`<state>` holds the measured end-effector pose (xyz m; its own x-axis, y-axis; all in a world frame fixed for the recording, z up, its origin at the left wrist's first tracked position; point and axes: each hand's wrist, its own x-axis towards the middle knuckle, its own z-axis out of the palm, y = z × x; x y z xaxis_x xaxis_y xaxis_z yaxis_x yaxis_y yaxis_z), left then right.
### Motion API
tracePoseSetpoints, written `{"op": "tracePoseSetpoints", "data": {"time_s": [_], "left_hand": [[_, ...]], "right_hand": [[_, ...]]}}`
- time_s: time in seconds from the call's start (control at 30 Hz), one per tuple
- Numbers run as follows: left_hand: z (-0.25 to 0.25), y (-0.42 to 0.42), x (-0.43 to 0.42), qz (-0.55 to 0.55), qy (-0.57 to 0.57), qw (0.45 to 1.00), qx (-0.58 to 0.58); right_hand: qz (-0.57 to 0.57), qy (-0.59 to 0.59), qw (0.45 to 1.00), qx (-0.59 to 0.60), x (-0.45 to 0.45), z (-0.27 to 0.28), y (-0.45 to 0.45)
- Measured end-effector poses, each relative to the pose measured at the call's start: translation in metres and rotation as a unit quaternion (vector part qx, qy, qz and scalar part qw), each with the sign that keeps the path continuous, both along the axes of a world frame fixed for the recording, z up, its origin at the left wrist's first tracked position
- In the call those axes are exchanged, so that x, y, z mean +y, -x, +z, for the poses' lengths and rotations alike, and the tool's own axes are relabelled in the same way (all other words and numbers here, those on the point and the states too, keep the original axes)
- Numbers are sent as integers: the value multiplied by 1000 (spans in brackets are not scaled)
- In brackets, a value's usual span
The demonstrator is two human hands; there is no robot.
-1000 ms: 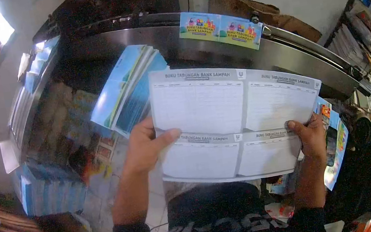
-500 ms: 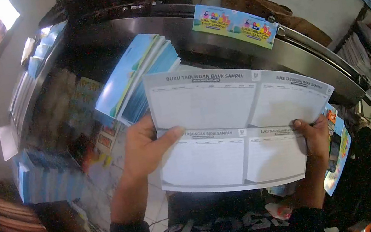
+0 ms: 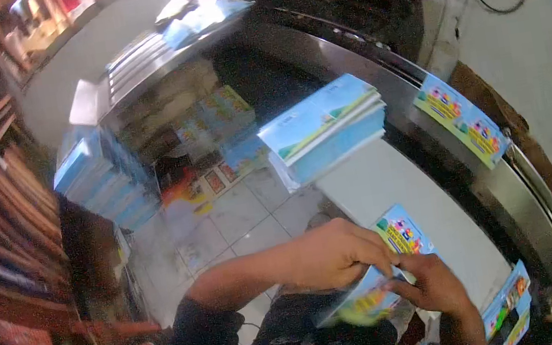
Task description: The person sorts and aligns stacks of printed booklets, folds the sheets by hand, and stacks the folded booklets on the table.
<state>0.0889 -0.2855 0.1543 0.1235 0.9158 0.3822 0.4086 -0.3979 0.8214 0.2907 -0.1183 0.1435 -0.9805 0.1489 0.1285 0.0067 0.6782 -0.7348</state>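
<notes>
Low in front of my body, a printed sheet (image 3: 363, 305) is held with its colourful cover side showing; its lower part is smeared by motion. My left hand (image 3: 343, 252) reaches across with its fingers closed on the sheet's upper edge. Thumb and fingers of my right hand (image 3: 432, 281) pinch the same edge, close beside the left fingertips. Just beyond the hands, another colourful printed part (image 3: 406, 230) shows over the pale table (image 3: 393, 179); whether it belongs to the held sheet I cannot tell. A thick stack of blue-covered sheets (image 3: 325, 118) lies at the table's far end.
A printed cover (image 3: 462, 117) rests against the metal rail (image 3: 344, 57) on the right. More colourful prints (image 3: 508, 309) lie at the lower right. Bundled blue booklets (image 3: 108, 181) are piled at the left, near wooden shelving (image 3: 14, 207). Tiled floor (image 3: 242, 210) shows between.
The view has swung left. The sheet, earlier spread wide with its grey form side facing me, is now lower with its cover side showing, and my hands have come together on it.
</notes>
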Motion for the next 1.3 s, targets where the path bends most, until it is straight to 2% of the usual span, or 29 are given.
{"op": "tracePoseSetpoints", "data": {"time_s": [0.07,0.1,0.2,0.23,0.3,0.33,0.37,0.4,0.43,0.47,0.5,0.57,0.63,0.67,0.73,0.77,0.8,0.83,0.87,0.9,0.93,0.97,1.03,1.1,1.13,1.17,1.23,1.27,1.3], "left_hand": [[9,25,-27,68,-16,997,11],[9,46,-52,121,-34,992,3],[-13,101,-104,139,-74,987,-33],[-22,107,-117,189,-24,982,-22],[-41,121,-130,241,27,970,-10],[-52,129,-134,439,-41,897,-25],[-59,133,-138,616,-106,780,-37],[-31,107,-140,639,-20,764,-89],[-76,101,-140,642,-3,765,-49],[-85,73,-125,528,-36,847,-47],[-71,44,-102,505,-59,860,-43],[-59,45,-70,485,-85,870,-36],[-61,88,-60,671,-33,666,-326],[-57,127,-63,710,-78,645,-272],[-47,219,-76,817,-135,561,-20],[-39,277,-85,767,-231,593,-84],[-3,323,-94,787,-179,590,0],[28,372,-98,790,-134,597,-36],[50,426,-99,793,-111,598,-30],[49,497,-104,770,-156,617,-36],[46,568,-113,755,-120,638,-92],[52,605,-111,793,-33,597,-114],[23,669,-111,824,143,496,232],[-55,745,-96,694,283,562,350],[-58,741,-93,721,282,536,335],[-52,742,-85,713,280,547,337],[-31,722,-95,682,325,628,185],[-18,698,-89,672,383,591,227],[-27,691,-94,709,324,549,302]], "right_hand": [[37,9,966,-254,-2,3,17],[48,1,966,-253,4,-9,14],[73,73,984,-148,22,-45,2],[80,72,983,-148,18,-44,10],[-34,103,989,-98,7,-41,25],[-58,-6,996,-63,-3,-25,37],[-50,-7,997,-61,-12,-24,53],[-38,-104,992,59,-23,-26,72],[-28,-195,963,182,-36,-28,93],[44,-220,959,170,-52,-27,115],[117,-243,951,153,-69,-27,134],[174,-172,960,135,-99,-41,175],[186,-155,960,144,-99,-29,203],[194,-141,959,148,-97,-20,215],[230,-101,962,105,-52,-17,216],[248,-95,961,77,-22,-33,212],[136,-66,986,65,-19,2,211],[103,-44,985,128,7,-8,200],[35,-11,994,107,15,-6,194],[-33,22,996,85,23,-1,189],[-71,13,995,67,34,0,185],[-111,7,993,49,42,-4,183],[-189,62,979,39,53,-19,184],[-213,86,972,49,65,-34,188],[-226,50,973,17,70,-37,187],[-241,16,970,-19,71,-39,181],[-257,-6,966,-28,79,-41,169],[-276,-23,961,-29,82,-43,163],[-282,-52,957,-35,86,-45,157]]}}
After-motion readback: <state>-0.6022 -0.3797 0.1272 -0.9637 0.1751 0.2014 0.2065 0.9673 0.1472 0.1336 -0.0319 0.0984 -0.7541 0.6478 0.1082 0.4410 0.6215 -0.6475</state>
